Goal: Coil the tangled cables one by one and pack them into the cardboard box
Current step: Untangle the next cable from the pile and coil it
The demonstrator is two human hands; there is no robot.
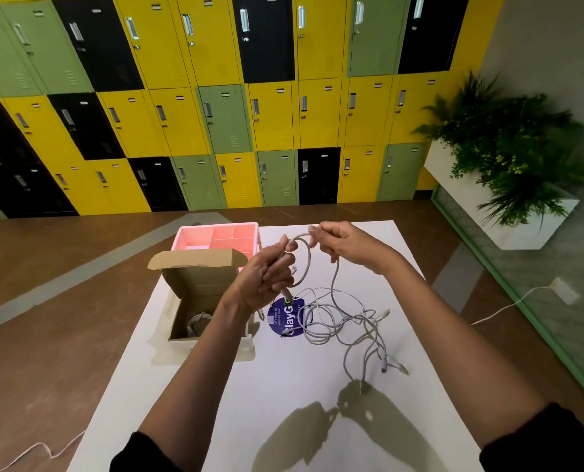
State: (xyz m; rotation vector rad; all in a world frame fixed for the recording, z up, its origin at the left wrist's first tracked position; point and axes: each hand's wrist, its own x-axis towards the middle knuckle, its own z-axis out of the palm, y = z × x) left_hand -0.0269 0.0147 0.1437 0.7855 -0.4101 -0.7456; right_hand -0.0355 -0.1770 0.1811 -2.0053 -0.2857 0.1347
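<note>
**One loop wound, most of the tangle left on the table**

The fingers of the left hand (266, 277) curl tightly round the gray cable (305, 260), clamping the base of a single loop. This likely keeps the turn from springing open. A short plug end pokes out below the fist.

The right hand (345, 247) pinches the same cable at the top of the loop between thumb and fingertips, apparently guiding slack for the next turn. Both hands hover just right of the cardboard box (198, 284), close enough for a short drop once coiling ends.

From the right hand the cable falls to the tangle of pale cables (345, 321), right of the box on the white table (283, 386) and partly over a blue round sticker (283, 318). The box stands open, flap raised, with one coiled cable (198, 321) inside. A pink divided tray (215, 233) sits behind the box.
</note>
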